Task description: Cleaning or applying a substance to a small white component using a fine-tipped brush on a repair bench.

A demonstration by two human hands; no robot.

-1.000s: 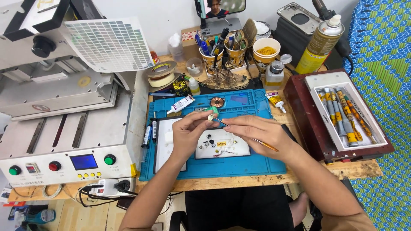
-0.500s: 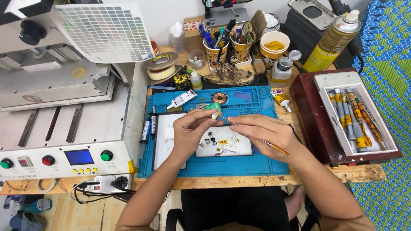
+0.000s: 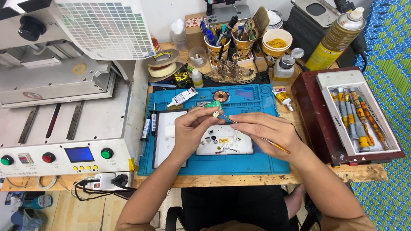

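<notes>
So there's a tiny pale part (image 3: 216, 114) pinched between the thumb and fingertips of the left hand (image 3: 192, 128), held up just above the far edge of the white tray (image 3: 244, 147) — too small to tell what it actually is. Something green (image 3: 214, 105) sits right behind it, touching or nearly touching the fingers; can't tell which.

The right hand (image 3: 265, 128) comes in from the right with its fingers pressed together around a thin orange-handled tool (image 3: 257, 134), gripped like a pen. The metal tip points left and ends right at the little part.

Under both hands the tray holds a scatter of small bits — dark round pieces, a yellow tag, some red wire. It sits on a blue work mat (image 3: 257, 162) covering the middle of the wooden bench. A white slab (image 3: 165, 137) lies on the mat's left side, and a copper coil (image 3: 221, 95) and a white tube (image 3: 182, 97) sit at the far edge.

Further out: cups of pens and brushes (image 3: 218, 42) along the far side, rolls of tape (image 3: 162, 64) far left, a spray can (image 3: 336, 38) far right. On the right is a dark red box with a white tray of tools (image 3: 357, 115), and on the left a big grey machine (image 3: 64, 128) with coloured buttons.
</notes>
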